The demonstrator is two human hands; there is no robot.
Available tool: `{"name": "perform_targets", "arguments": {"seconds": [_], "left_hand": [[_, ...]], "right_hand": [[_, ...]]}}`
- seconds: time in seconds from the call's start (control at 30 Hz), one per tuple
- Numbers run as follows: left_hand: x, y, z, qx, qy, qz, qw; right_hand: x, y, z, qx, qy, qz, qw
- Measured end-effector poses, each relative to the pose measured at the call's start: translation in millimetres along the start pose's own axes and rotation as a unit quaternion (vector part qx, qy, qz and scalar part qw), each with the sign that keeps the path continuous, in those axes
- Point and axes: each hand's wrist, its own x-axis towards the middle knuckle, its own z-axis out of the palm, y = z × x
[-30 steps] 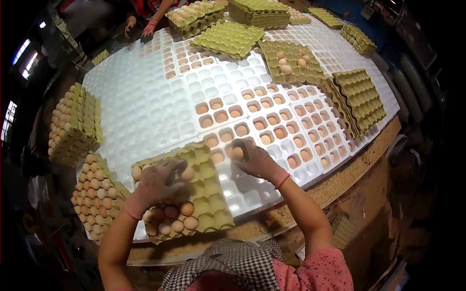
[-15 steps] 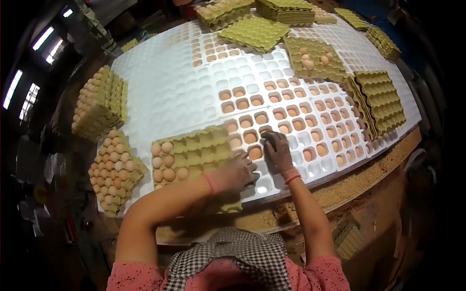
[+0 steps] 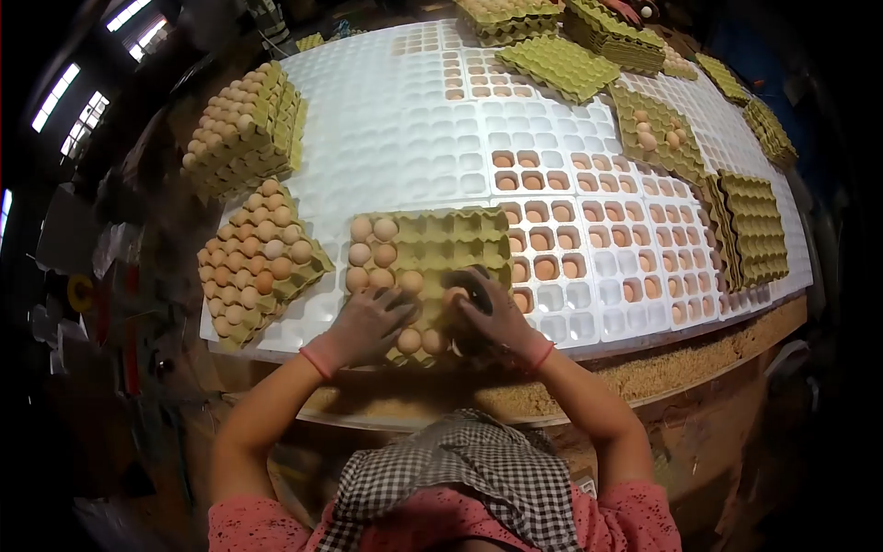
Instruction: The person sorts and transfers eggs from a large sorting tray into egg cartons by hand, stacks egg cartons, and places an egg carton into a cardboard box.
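In the head view, a yellow-green pulp egg tray (image 3: 464,235) lies in front of me, with brown eggs (image 3: 361,254) in its left and near cells. My right hand (image 3: 497,317), in a dark-tipped glove, is over the tray's right part, its thumb and fingers closed around an egg (image 3: 453,296). My left hand (image 3: 366,324), also gloved, reaches over the near-left cells with bent fingers; whatever lies under them is hidden. Right of the tray, white foam trays (image 3: 552,327) hold eggs sunk in square pockets, while some near pockets are bare.
A tray full of eggs (image 3: 258,248) sits at the left, with a tall stack of egg trays (image 3: 244,124) behind it. More pulp trays (image 3: 750,230) stand at the right, others (image 3: 561,66) at the back. The table's wooden edge (image 3: 589,382) runs before me. Another person's hand (image 3: 625,9) shows at the far back.
My right hand has moved left from the foam pockets to the pulp tray and now grips an egg. My left hand has shifted left over the eggs. The view has moved too.
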Motion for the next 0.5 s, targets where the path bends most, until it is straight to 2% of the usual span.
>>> {"name": "perform_targets", "arguments": {"seconds": [0.07, 0.1, 0.13, 0.17, 0.2, 0.23, 0.27, 0.3, 0.33, 0.37, 0.4, 0.43, 0.47, 0.5], "left_hand": [[4.0, 1.4, 15.3, 0.025, 0.02, 0.001, 0.999], [5.4, 0.5, 18.8, 0.056, 0.038, 0.004, 0.998], [2.9, 0.5, 18.7, 0.054, 0.042, 0.004, 0.998], [-1.9, -1.4, 16.1, -0.032, 0.084, -0.059, 0.994], [-3.1, -2.4, 10.3, -0.116, 0.123, -0.122, 0.978], [-10.0, -0.3, -8.6, -0.354, 0.145, -0.241, 0.892], [-16.8, -22.7, 19.7, -0.549, 0.295, -0.203, 0.755], [-23.2, -27.8, 8.4, -0.588, 0.284, -0.223, 0.724], [-27.4, -27.7, -5.4, -0.626, 0.272, -0.242, 0.69], [-29.3, -27.4, -9.0, -0.508, 0.209, -0.238, 0.801], [-27.3, -21.2, -11.8, -0.374, 0.145, -0.223, 0.888], [-20.3, 2.5, -29.4, -0.229, 0.083, -0.187, 0.952], [-13.1, 19.0, -38.6, -0.115, 0.007, -0.107, 0.988], [-9.3, 26.4, -26.9, -0.038, -0.025, -0.055, 0.997]], "right_hand": [[-0.7, -21.5, -1.8, -0.187, -0.129, 0.03, 0.973], [-1.9, -19.9, 5.8, -0.193, -0.13, 0.03, 0.972], [-4.7, -16.1, 18.4, -0.34, -0.246, 0.032, 0.907], [-4.9, -14.7, 28.5, -0.477, -0.351, 0.032, 0.805], [-1.8, -15.5, 23.5, -0.481, -0.349, 0.03, 0.803], [-0.1, -14.9, 13.3, -0.359, -0.271, 0.06, 0.891], [4.2, -7.8, 9.2, -0.236, -0.188, 0.07, 0.951], [8.6, -0.5, 5.1, -0.105, -0.107, 0.057, 0.987], [23.0, -9.9, 8.0, -0.092, -0.07, 0.061, 0.991], [37.4, -14.3, 14.4, -0.206, -0.089, 0.049, 0.973], [49.2, -19.2, 22.6, -0.319, -0.106, 0.038, 0.941], [57.5, -13.6, 36.7, -0.451, -0.169, 0.008, 0.876], [66.5, -13.4, 50.5, -0.528, -0.219, 0.016, 0.821], [75.7, -13.1, 64.1, -0.595, -0.27, 0.014, 0.757]]}}
